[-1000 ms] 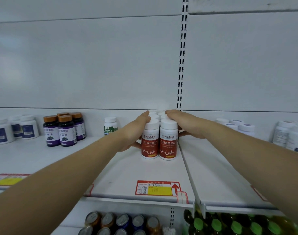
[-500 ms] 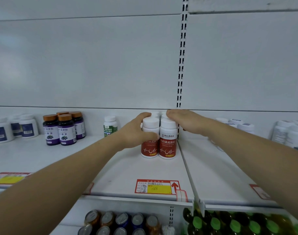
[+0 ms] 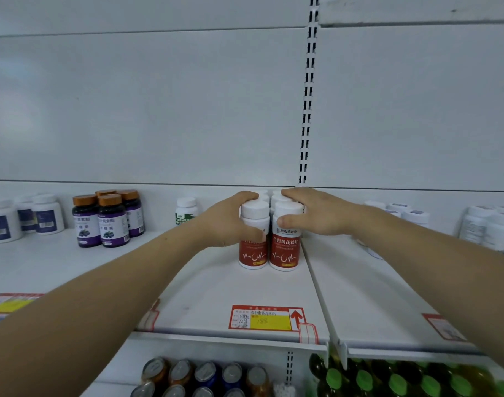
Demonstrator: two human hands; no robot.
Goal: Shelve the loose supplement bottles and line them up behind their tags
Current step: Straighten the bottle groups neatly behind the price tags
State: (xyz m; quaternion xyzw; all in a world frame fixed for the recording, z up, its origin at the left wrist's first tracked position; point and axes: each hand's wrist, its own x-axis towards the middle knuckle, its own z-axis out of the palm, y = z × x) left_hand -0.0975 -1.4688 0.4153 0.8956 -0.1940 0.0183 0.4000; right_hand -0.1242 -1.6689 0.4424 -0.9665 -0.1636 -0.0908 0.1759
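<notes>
Two rows of white supplement bottles with red labels stand on the white shelf [image 3: 216, 296], near its right end. My left hand [image 3: 230, 222] grips the front left bottle [image 3: 253, 250], thumb across its label. My right hand [image 3: 316, 214] grips the front right bottle [image 3: 285, 253], thumb on its front and fingers over the caps behind. More white caps of the same rows show behind the hands. A red and yellow price tag [image 3: 266, 318] sits on the shelf's front edge, in line with these bottles.
Purple-labelled bottles with orange caps [image 3: 107, 222] and white bottles with blue labels [image 3: 24, 219] stand at the left. A green-labelled white bottle [image 3: 186, 210] stands behind my left wrist. More white bottles [image 3: 491, 227] fill the right shelf. Cans [image 3: 205, 376] and green-capped bottles [image 3: 402, 379] sit below.
My left hand has curled round the front left bottle and my right thumb has come onto the front right one. The bottles have barely shifted.
</notes>
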